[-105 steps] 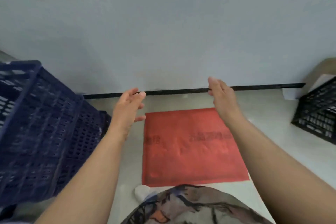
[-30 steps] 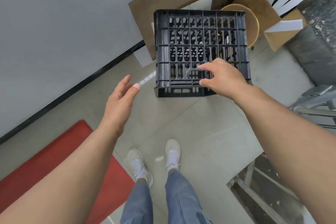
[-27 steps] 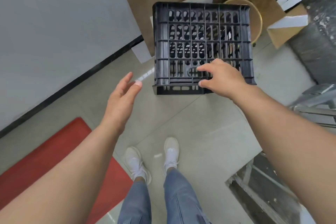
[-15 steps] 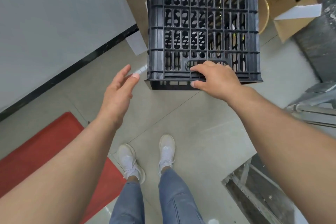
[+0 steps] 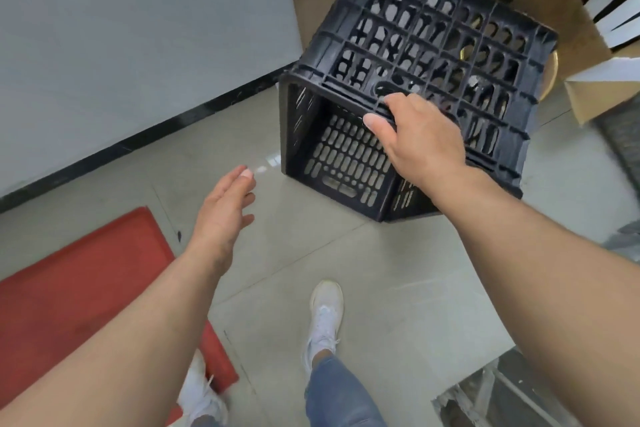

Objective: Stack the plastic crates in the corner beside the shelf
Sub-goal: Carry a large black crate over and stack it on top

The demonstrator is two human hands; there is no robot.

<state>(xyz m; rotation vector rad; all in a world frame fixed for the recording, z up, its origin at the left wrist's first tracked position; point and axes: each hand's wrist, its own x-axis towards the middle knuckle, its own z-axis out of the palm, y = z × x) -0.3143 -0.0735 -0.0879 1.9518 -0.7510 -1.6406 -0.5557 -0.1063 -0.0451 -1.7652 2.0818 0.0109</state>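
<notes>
My left hand (image 5: 225,215) hangs with fingers loose and straight, holding nothing, above the floor (image 5: 363,270) beside the red mat (image 5: 86,284). To its right, my right hand (image 5: 419,139) grips the rim of the tilted black crate (image 5: 433,55).

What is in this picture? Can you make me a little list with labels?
crate: black plastic, tipped up, open side facing the person
right hand: grips the crate's upper edge
left hand: open, holds nothing, apart from the crate
mat: red, flat on the floor, at left
floor: pale tiles
cardboard: brown, behind the crate
shoes: white
</notes>
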